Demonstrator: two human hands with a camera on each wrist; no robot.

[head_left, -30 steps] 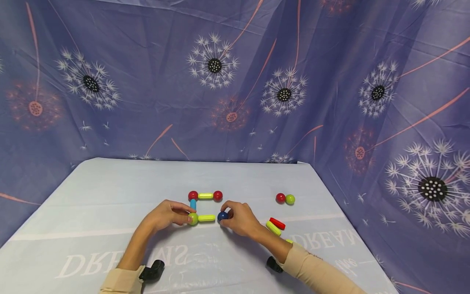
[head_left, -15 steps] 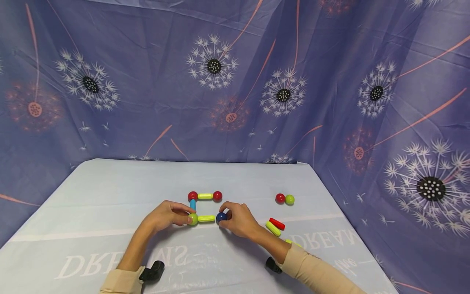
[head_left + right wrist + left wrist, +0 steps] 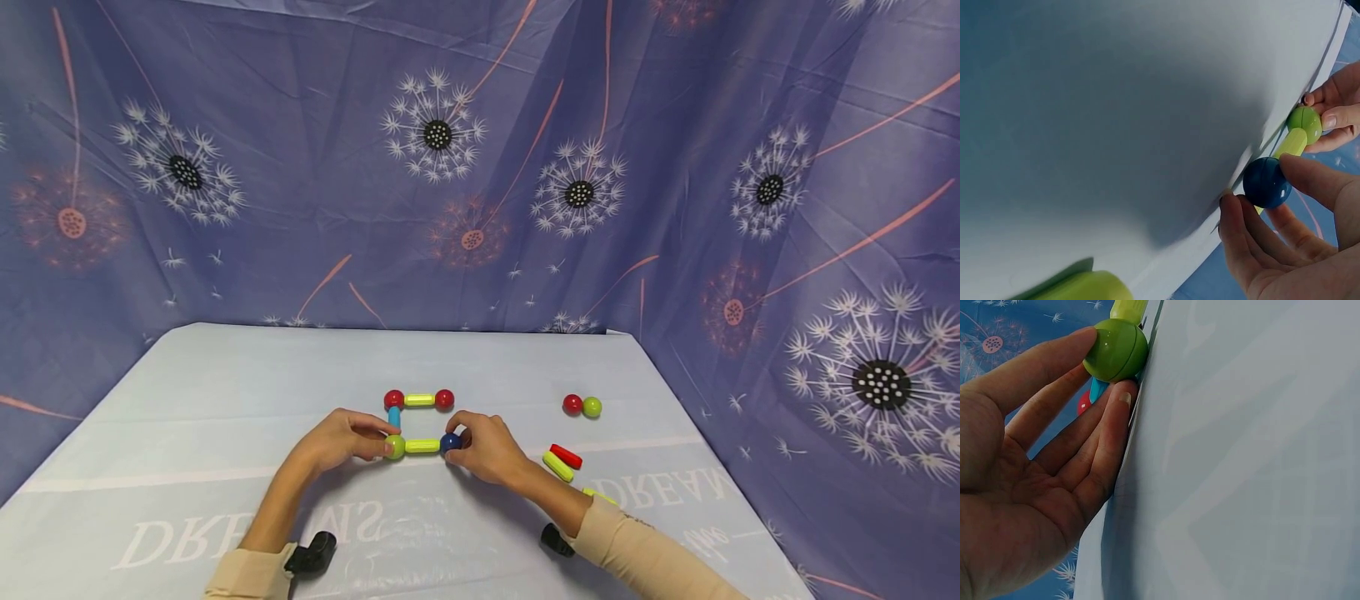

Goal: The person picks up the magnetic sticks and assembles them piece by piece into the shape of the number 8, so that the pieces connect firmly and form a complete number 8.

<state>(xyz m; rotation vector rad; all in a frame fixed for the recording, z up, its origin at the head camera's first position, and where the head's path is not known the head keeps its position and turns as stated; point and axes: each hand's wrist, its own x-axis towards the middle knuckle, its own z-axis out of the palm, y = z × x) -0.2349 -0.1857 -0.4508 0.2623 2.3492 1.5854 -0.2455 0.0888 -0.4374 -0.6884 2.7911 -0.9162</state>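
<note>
My left hand (image 3: 341, 442) pinches a green ball (image 3: 1116, 351) between thumb and fingers at the left end of a yellow rod (image 3: 422, 446). At that rod's right end, my right hand (image 3: 491, 448) holds a dark blue ball (image 3: 1266, 182) between thumb and fingertips; ball and rod touch. From the green ball a blue rod (image 3: 393, 418) runs back to a red ball (image 3: 393, 401). A second yellow rod (image 3: 419, 400) links that ball to another red ball (image 3: 445, 400). All of these lie on the white-covered table.
Right of my right hand lie a red rod (image 3: 566, 456) and a yellow rod (image 3: 558, 466). One more yellow rod (image 3: 600, 496) is partly hidden by my forearm. Farther back sit a red ball (image 3: 573, 405) and a green ball (image 3: 592, 407), side by side. Patterned curtains (image 3: 315, 167) border the table.
My right hand has slid the dark blue ball slightly left, closing the small gap to the yellow rod's end. The left hand keeps its hold on the green ball.
</note>
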